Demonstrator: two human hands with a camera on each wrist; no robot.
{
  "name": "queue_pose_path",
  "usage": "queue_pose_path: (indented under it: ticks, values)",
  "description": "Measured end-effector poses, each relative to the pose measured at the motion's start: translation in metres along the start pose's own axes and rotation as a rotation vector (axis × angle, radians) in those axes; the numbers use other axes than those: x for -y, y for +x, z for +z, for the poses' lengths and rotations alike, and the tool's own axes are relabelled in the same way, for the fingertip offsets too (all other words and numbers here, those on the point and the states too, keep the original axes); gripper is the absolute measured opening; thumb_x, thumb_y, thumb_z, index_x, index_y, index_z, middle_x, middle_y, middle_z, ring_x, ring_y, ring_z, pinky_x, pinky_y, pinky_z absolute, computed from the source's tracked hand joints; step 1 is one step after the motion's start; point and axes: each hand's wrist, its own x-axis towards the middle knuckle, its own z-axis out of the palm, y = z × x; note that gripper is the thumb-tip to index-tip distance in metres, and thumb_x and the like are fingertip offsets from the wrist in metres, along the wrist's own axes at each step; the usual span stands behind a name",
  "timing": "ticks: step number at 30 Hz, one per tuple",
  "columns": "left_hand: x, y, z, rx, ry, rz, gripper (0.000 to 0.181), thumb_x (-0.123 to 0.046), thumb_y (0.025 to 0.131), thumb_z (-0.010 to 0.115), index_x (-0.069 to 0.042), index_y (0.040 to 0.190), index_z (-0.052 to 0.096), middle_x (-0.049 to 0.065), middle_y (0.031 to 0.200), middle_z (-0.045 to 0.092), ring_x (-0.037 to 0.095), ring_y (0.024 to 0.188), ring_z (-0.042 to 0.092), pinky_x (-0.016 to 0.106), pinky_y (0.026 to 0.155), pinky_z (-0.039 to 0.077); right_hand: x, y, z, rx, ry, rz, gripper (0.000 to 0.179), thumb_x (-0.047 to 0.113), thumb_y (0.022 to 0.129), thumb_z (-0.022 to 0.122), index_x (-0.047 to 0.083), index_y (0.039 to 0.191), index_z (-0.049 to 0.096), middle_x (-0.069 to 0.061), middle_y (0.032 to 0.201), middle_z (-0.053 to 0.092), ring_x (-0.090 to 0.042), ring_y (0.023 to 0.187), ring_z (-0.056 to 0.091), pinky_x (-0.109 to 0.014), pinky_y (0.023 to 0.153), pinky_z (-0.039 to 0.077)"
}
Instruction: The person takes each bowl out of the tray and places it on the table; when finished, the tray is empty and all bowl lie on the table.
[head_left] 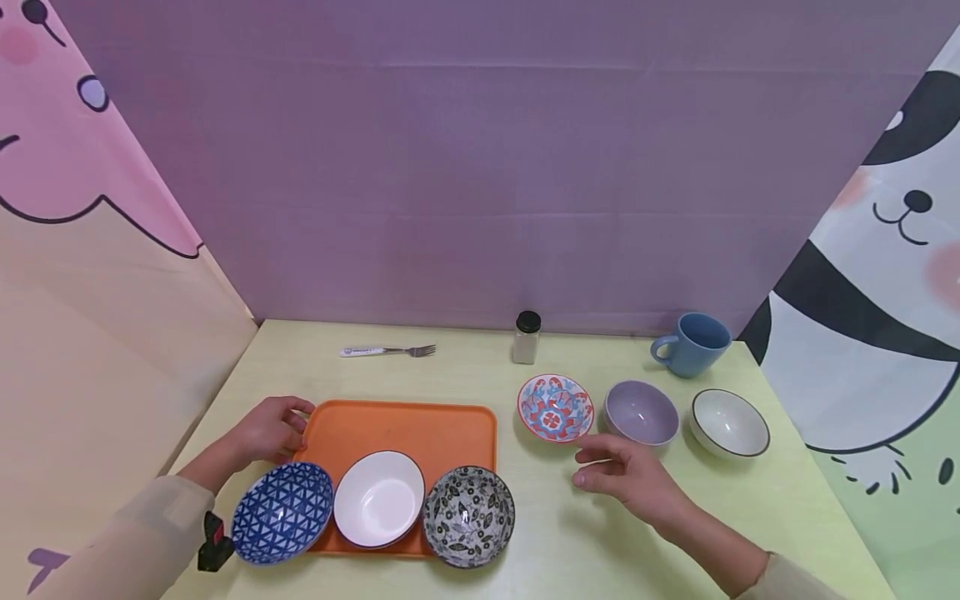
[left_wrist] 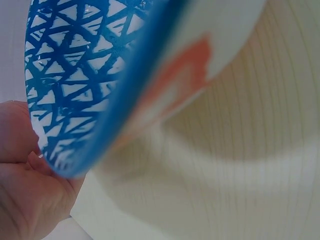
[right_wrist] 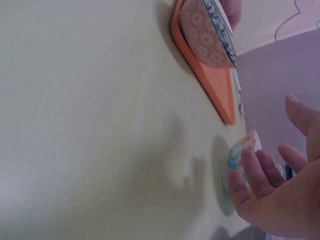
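Note:
My left hand [head_left: 272, 428] is at the left edge of an orange tray [head_left: 397, 425], index finger extended by its corner, the other fingers loosely bent. In the left wrist view it is partly behind a blue triangle-patterned bowl [left_wrist: 80, 65], which tilts over the tray's front-left corner in the head view. A white bowl [head_left: 379, 498] sits at the tray's front, beside a black-and-white floral bowl [head_left: 468, 517] overlapping the front-right corner. My right hand [head_left: 630, 479], fingers relaxed and holding nothing, hovers beside a red-and-blue patterned bowl [head_left: 555, 408].
A lilac bowl [head_left: 641, 412] and a dark-rimmed white bowl [head_left: 729, 423] stand on the right, with a blue mug [head_left: 693, 344] behind them. Toward the back are a fork [head_left: 388, 351] and a black-capped jar [head_left: 527, 338]. A purple backdrop [head_left: 480, 167] rises behind the table.

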Motion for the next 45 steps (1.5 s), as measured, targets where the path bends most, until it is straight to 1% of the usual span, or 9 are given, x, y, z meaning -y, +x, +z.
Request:
queue_pose_path:
  ticks: [4,10,15,20,27,30,35,40,45]
  values:
    - [0.001,0.0,0.0,0.001,-0.002,-0.001,0.06,0.003,0.087,0.07,0.008,0.142,0.044,0.025,0.116,0.06,0.029,0.091,0.066,0.04,0.072,0.064,-0.001,0.002,0.012,0.025,0.021,0.004,0.06,0.02,0.087,0.082,-0.001,0.139,0.059,-0.031,0.127,0.06,-0.022,0.105,0.071,-0.026,0.087,0.058]
    - [0.0,0.0,0.0,-0.004,0.004,-0.001,0.061,0.002,0.088,0.071,0.007,0.142,0.044,0.025,0.116,0.06,0.028,0.091,0.066,0.04,0.073,0.064,-0.006,0.006,0.03,0.073,0.069,0.014,0.068,0.019,0.086,0.083,-0.003,0.143,0.053,-0.031,0.128,0.059,-0.024,0.107,0.071,-0.027,0.086,0.059]
    - [0.001,0.002,-0.001,0.004,0.009,0.005,0.06,0.003,0.087,0.07,0.008,0.141,0.044,0.025,0.114,0.06,0.029,0.09,0.065,0.04,0.071,0.064,-0.007,0.008,0.041,0.122,0.099,0.003,0.071,0.018,0.087,0.082,-0.005,0.146,0.049,-0.031,0.129,0.058,-0.026,0.109,0.071,-0.029,0.087,0.06]
    - [0.001,0.003,-0.001,0.006,0.012,0.005,0.061,0.002,0.087,0.071,0.008,0.141,0.044,0.025,0.115,0.06,0.029,0.09,0.066,0.041,0.071,0.064,-0.008,0.009,0.051,0.157,0.13,0.016,0.073,0.017,0.087,0.082,-0.004,0.147,0.047,-0.031,0.13,0.058,-0.027,0.111,0.071,-0.032,0.087,0.06]
    - [-0.001,0.001,-0.001,0.006,0.014,0.011,0.061,0.003,0.087,0.071,0.008,0.141,0.044,0.024,0.115,0.06,0.028,0.089,0.066,0.041,0.071,0.064,-0.009,0.009,0.064,0.194,0.16,0.013,0.073,0.017,0.087,0.083,-0.002,0.148,0.047,-0.03,0.13,0.058,-0.037,0.117,0.067,-0.036,0.087,0.061]
    - [-0.001,0.001,-0.001,0.007,0.01,0.007,0.061,0.003,0.087,0.071,0.008,0.141,0.044,0.024,0.115,0.06,0.028,0.089,0.065,0.041,0.071,0.064,-0.01,0.009,0.069,0.207,0.177,0.014,0.073,0.015,0.087,0.082,-0.002,0.148,0.047,-0.026,0.129,0.059,-0.038,0.118,0.067,-0.037,0.087,0.061]
    - [-0.001,0.001,-0.001,0.015,0.005,0.002,0.06,0.003,0.087,0.07,0.008,0.141,0.044,0.024,0.114,0.06,0.028,0.088,0.065,0.041,0.071,0.064,-0.011,0.009,0.077,0.219,0.2,0.023,0.074,0.013,0.086,0.082,-0.001,0.149,0.045,-0.022,0.128,0.06,-0.034,0.116,0.068,-0.039,0.086,0.061]
    - [0.0,0.002,-0.002,0.015,0.005,0.003,0.06,0.003,0.087,0.07,0.008,0.141,0.044,0.024,0.115,0.06,0.028,0.088,0.065,0.041,0.071,0.064,-0.013,0.009,0.083,0.224,0.214,0.028,0.077,0.012,0.084,0.084,-0.001,0.149,0.045,-0.021,0.127,0.061,-0.032,0.113,0.068,-0.035,0.086,0.061]
    - [0.001,0.003,-0.001,0.013,0.0,-0.002,0.06,0.002,0.087,0.07,0.008,0.141,0.044,0.024,0.115,0.061,0.028,0.089,0.066,0.041,0.071,0.064,-0.014,0.009,0.087,0.225,0.228,0.026,0.079,0.01,0.083,0.085,-0.002,0.149,0.045,-0.022,0.125,0.062,-0.034,0.11,0.07,-0.03,0.085,0.06]
